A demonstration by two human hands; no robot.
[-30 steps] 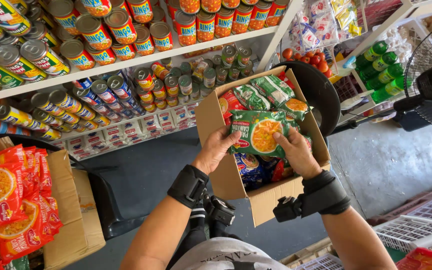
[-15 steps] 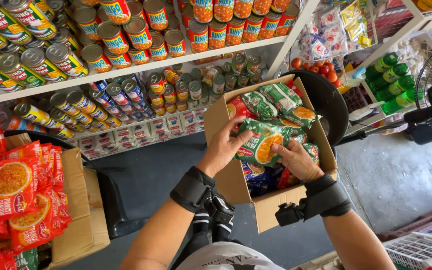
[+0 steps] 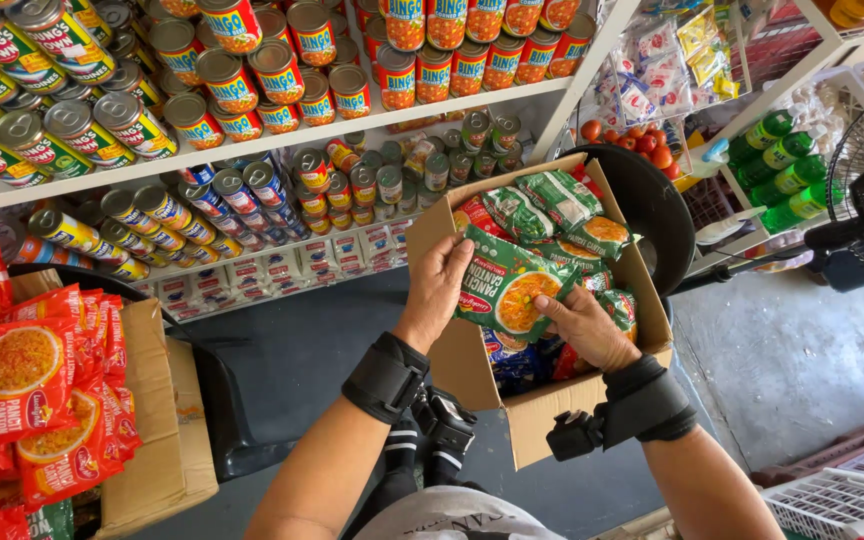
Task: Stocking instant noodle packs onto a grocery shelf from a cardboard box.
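Many red noodle packets (image 3: 27, 400) with orange pictures crowd our far left, heaped beside a plain brown carton (image 3: 167, 410). Above, rows of round tins (image 3: 252, 70) with red, yellow and green labels fill the white shelves. Our left hand (image 3: 439, 290) clasps the left edge of a glossy green noodle packet (image 3: 507, 290), and our right hand (image 3: 582, 325) pinches its lower right corner. We hold it over the open cardboard box (image 3: 562, 410), which is full of similar crinkled packets.
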